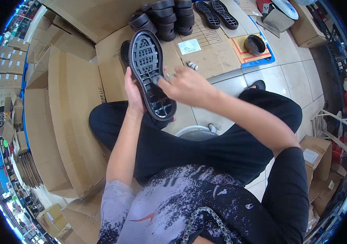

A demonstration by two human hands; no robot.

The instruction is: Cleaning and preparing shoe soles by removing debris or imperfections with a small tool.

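Observation:
A dark shoe sole point(145, 57) stands tilted upright before me, its ribbed, gridded inner side facing me. My left hand point(134, 94) is closed around its left edge, with fingertips showing on the far edge. Toward the heel the grid looks wet and shiny. My right hand point(183, 84), somewhat smeared by motion, is closed in a pinch at the sole's right edge. A small greyish tip juts from its fingers against the middle of the sole; its kind cannot be made out. Behind the held sole, part of another dark sole point(124, 52) shows on the cardboard.
Stacked dark soles point(163, 20) and a flat pair point(218, 14) lie on the cardboard sheet point(218, 57) ahead. A round dark bowl point(255, 44) rests on a yellow envelope at right. A large open carton point(71, 122) stands left; a white rounded stool point(195, 132) is between my legs.

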